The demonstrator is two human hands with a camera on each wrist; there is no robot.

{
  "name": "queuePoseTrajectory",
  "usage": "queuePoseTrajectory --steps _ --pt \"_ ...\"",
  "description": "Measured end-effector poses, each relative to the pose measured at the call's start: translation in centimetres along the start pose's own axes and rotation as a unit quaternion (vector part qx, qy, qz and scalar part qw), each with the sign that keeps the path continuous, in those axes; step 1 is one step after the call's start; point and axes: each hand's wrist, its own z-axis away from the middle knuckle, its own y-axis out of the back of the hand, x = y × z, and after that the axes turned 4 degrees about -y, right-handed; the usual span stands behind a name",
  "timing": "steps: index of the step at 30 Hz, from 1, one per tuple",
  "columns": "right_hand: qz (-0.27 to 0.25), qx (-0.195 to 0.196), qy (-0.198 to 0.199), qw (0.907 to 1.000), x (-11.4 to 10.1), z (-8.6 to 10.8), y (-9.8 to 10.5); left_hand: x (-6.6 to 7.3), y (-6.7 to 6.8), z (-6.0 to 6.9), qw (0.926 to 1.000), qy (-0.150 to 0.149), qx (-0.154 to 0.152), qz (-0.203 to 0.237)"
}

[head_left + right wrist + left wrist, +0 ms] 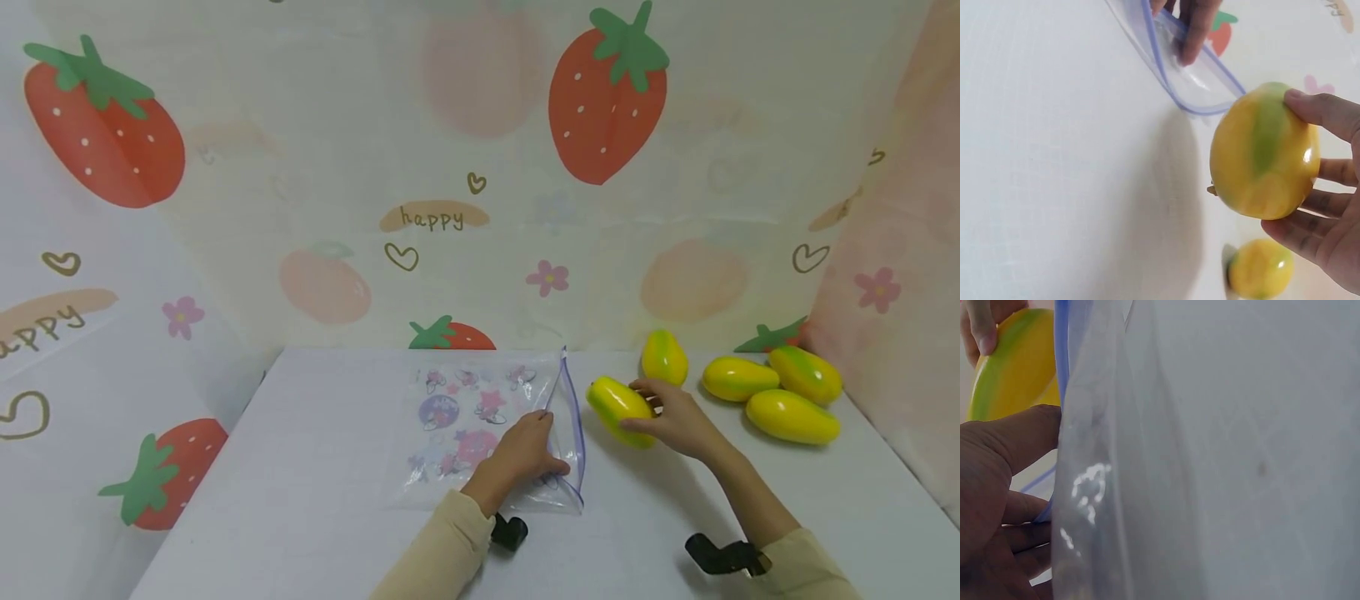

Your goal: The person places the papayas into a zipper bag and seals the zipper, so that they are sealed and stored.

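A clear zip bag (450,467) with purple edging and cartoon prints lies on the white table, its mouth facing right. At that mouth, my left hand (519,458) keeps thumb and fingers spread against the plastic; the right wrist view shows straight fingers (1197,34) within the parted purple edges. My right hand (678,421) holds a glossy yellow mango (618,410) with green streaks, raised just right of the opening. In the right wrist view the thumb is on one side of the mango (1263,153) and fingers on the other. The left wrist view shows the bag largely blocking the fingertips.
Another mango (664,358) lies behind my right hand. Further right, a group of 3 holds a left mango (741,379), a back mango (806,375) and a front mango (793,417). A strawberry-printed wall sheet (337,183) stands behind the table (300,467).
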Motion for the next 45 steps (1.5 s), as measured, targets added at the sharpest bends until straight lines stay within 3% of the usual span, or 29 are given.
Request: queuePoseTrajectory --steps 16,28,45 --pt "-0.002 -0.024 -0.008 0.9997 -1.1 -2.0 -1.5 0.0 -0.2 -0.1 1.0 0.006 0.001 0.002" --pt "0.003 -0.034 -0.002 0.9994 -1.4 -3.5 -2.8 -0.2 -0.1 0.0 0.9998 -0.016 0.003 0.006" --pt "0.05 -0.041 -0.031 0.9974 -3.2 -4.9 -3.9 -0.2 -0.1 -0.1 0.9999 -0.009 -0.001 0.004"
